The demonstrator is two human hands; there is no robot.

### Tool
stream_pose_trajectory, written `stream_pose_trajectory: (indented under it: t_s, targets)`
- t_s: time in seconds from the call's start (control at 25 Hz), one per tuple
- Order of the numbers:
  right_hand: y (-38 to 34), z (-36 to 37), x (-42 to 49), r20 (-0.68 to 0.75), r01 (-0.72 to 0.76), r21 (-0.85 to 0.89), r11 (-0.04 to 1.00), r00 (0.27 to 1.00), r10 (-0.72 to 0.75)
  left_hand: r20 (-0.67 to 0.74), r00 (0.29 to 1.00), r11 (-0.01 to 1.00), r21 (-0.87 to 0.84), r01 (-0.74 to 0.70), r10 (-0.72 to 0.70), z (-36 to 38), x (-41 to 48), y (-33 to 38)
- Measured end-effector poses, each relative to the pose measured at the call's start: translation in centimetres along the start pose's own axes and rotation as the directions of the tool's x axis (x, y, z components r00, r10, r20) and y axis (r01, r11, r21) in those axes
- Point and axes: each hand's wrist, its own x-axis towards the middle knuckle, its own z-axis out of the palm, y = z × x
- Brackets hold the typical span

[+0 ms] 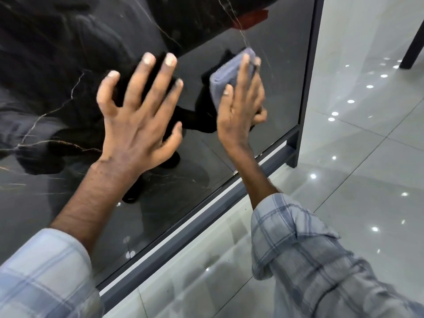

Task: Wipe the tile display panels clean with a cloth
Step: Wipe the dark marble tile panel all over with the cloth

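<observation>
Wiping side: right hand (pixel 241 104) holding the cloth (pixel 226 72) flat against the panel (pixel 57 53), long fingers laid over it, thumb on its near edge, outer fingers curled at its far edge.
Bracing side: left hand (pixel 135 125) spread wide, fingertips on the glossy face, holding nothing.
Where the cloth is: on the panel's lower right part, near the upright of the frame (pixel 308 88), well apart from the left hand.
Cloth feel, as judged: soft, light, folded into a thick grey pad; likely to bunch or slide on so slick a face unless pinned under the palm.
Best hold on the cloth: flat under the fingers, thumb and little finger hooked on opposite edges, fold kept shut.
Panel feel, as judged: hard, stiff, polished dark stone-look tile with pale veins; probably heavy and prone to chipping at the edge; quick to show fingerprints, so likely to want a pass where the left fingertips rest.
Hold on the panel: none needed; fixed upright in the grey metal frame, steadied only by a flat touch.
Containers: none in view; no bucket, no spray bottle.
Around: pale glossy floor (pixel 367 180) dotted with lamp reflections; checked sleeves (pixel 309 260) on both arms.
</observation>
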Motion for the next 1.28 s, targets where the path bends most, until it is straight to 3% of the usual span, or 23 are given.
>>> stream_pose_trajectory:
  t_s: [0.04,0.08,0.16,0.2,0.24,0.32,0.4,0.48,0.56,0.6,0.68,0.72,0.8,0.88,0.92,1.0,1.12,1.2,1.24,1.28]
  targets:
    - [2.3,-0.1,-0.5,-0.012,-0.153,0.029,0.988,0.988,0.154,0.017,0.999,0.999,0.024,-0.036,0.035,0.4,-0.3,0.2]
    - [4.6,-0.3,-1.3,-0.02,-0.372,0.09,0.924,0.927,0.376,0.018,0.999,0.998,0.044,-0.052,0.051,0.7,-0.5,0.3]
    - [8.0,-1.5,-3.4,0.106,-0.724,0.164,0.67,0.688,0.718,-0.004,1.0,0.997,0.069,-0.027,0.028,1.1,-0.6,0.4]
    - [8.6,-2.1,-4.3,0.211,-0.796,0.146,0.587,0.605,0.768,-0.009,1.0,0.998,0.07,-0.011,0.012,1.2,-0.6,0.5]
    - [8.7,-2.5,-4.6,0.277,-0.809,0.127,0.574,0.585,0.762,-0.011,1.0,0.998,0.068,-0.006,0.007,1.3,-0.5,0.7]
    - [6.9,-2.3,-2.6,0.181,-0.753,0.145,0.641,0.657,0.731,-0.008,1.0,0.997,0.071,-0.014,0.015,1.3,-0.4,0.9]
    - [2.5,-1.2,-0.1,0.007,-0.599,0.127,0.791,0.798,0.603,-0.004,1.0,0.997,0.071,-0.011,0.011,1.4,-0.6,0.9]
    - [-1.9,-0.6,0.7,-0.025,-0.265,0.075,0.961,0.963,0.268,-0.01,1.0,0.997,0.079,-0.003,0.004,1.4,-0.7,0.9]
    - [-2.6,-0.7,1.0,-0.009,0.079,-0.012,0.997,0.997,-0.079,-0.022,1.0,0.997,0.083,-0.007,0.009,1.4,-0.7,0.9]
    - [-1.2,-0.6,1.1,-0.006,0.129,-0.027,0.991,0.992,-0.129,-0.026,1.0,0.997,0.078,-0.014,0.016,1.5,-0.6,0.9]
    - [3.6,-0.8,0.5,-0.041,-0.057,-0.007,0.998,0.998,0.057,-0.029,0.999,0.997,0.071,-0.019,0.021,1.5,-0.6,0.8]
    - [6.2,-0.7,-0.1,-0.052,-0.251,0.052,0.967,0.966,0.253,-0.032,0.999,0.997,0.07,-0.015,0.017,1.6,-0.6,0.8]
    - [10.0,-0.5,-1.5,0.026,-0.642,0.119,0.757,0.765,0.644,-0.033,0.999,0.998,0.063,-0.004,0.006,1.7,-0.8,0.9]
    - [10.9,-0.2,-1.8,0.066,-0.827,0.066,0.558,0.561,0.825,-0.03,1.0,0.998,0.059,0.005,-0.003,1.7,-0.7,1.0]
    - [10.6,-0.3,-1.7,0.061,-0.854,0.031,0.519,0.52,0.852,-0.026,1.0,0.998,0.058,0.008,-0.006,1.6,-0.6,1.1]
    - [8.8,-0.5,-1.7,0.074,-0.831,0.027,0.555,0.555,0.828,-0.017,1.0,0.998,0.062,0.014,-0.013,1.6,-0.5,1.2]
    - [3.8,-0.6,-0.4,-0.055,-0.618,0.048,0.785,0.783,0.62,-0.018,1.0,0.999,0.047,0.021,-0.021,1.3,-0.4,1.4]
    - [-1.5,-0.6,0.1,-0.053,-0.339,0.013,0.941,0.939,0.339,-0.028,1.0,0.997,-0.074,0.008,-0.01,0.3,-0.3,1.3]
    - [-4.2,-0.6,-0.2,-0.006,-0.14,-0.026,0.99,0.99,0.14,-0.027,1.0,0.988,-0.153,0.002,-0.006,-0.6,-0.2,0.8]
    - [-6.4,-0.8,-1.0,0.071,0.094,-0.07,0.993,0.993,-0.089,-0.034,0.999,0.98,-0.197,0.0,-0.007,-1.8,-0.3,-0.1]
